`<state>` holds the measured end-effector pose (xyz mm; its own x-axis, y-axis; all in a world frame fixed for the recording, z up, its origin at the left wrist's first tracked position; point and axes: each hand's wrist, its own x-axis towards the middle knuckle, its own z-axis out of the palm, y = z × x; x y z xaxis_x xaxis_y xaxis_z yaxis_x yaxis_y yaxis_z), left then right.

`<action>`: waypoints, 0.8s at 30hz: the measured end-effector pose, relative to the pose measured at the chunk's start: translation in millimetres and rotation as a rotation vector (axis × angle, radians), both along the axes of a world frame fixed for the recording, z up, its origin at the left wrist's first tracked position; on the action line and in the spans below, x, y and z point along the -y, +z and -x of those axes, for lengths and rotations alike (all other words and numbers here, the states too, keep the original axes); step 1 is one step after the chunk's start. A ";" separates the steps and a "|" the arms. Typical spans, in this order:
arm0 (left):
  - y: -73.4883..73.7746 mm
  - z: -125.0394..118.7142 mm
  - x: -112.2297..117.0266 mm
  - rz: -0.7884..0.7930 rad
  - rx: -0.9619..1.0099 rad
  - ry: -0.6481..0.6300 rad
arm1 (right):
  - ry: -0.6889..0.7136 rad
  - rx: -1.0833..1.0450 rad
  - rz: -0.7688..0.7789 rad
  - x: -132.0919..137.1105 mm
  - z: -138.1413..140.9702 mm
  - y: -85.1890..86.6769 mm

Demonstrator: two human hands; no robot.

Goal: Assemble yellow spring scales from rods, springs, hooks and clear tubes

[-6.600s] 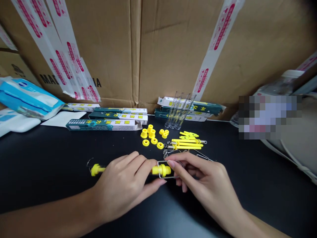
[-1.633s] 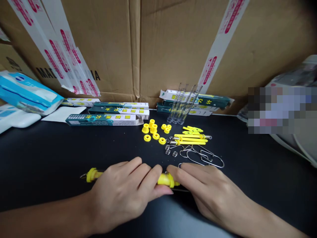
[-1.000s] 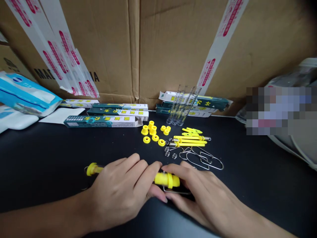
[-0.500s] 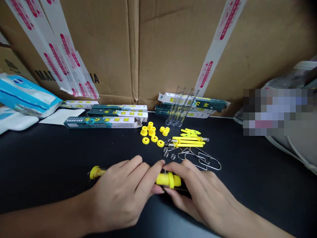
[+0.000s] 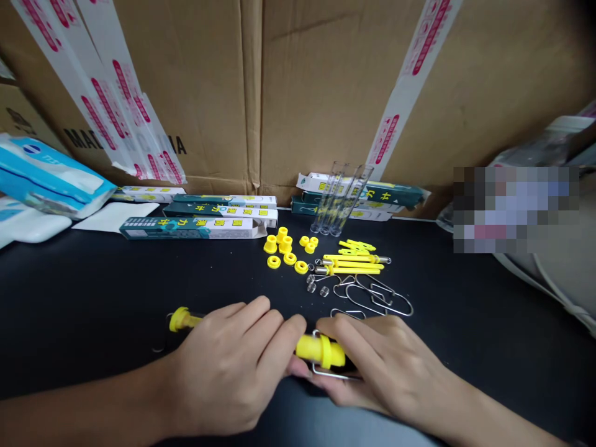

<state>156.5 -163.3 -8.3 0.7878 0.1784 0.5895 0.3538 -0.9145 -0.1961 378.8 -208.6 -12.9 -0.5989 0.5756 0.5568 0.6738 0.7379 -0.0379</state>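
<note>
Here we are, looking out from the person's head, forward and down. The left hand (image 5: 223,366) and right hand (image 5: 391,366) sit close in at the bottom of the frame, the black tabletop (image 5: 93,298) stretches ahead, and cardboard boxes (image 5: 326,93) fill the far side.

**Yellow, teal and silver on black**

We see a bright yellow plastic barrel (image 5: 320,350) and a silver wire loop (image 5: 336,375) against a black desk (image 5: 93,298). Behind them, brown cardboard (image 5: 316,93) carries white packing tape (image 5: 388,139) printed with repeating red marks, and teal-and-white boxes (image 5: 193,228) show rows of yellow squares.
</note>
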 end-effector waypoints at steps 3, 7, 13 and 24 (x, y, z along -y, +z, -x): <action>0.8 -1.3 1.2 0.012 -0.020 -0.022 | 0.001 -0.037 0.008 2.6 2.2 -1.1; 2.8 -2.2 2.0 0.036 -0.045 -0.039 | 0.014 -0.067 0.057 4.0 2.6 -2.4; 3.8 -2.5 1.9 0.053 -0.069 -0.034 | 0.046 -0.090 0.091 4.0 1.6 -2.2; 0.3 -5.3 -3.3 -0.002 -0.002 0.140 | -0.029 -0.015 0.080 -10.9 -14.2 3.1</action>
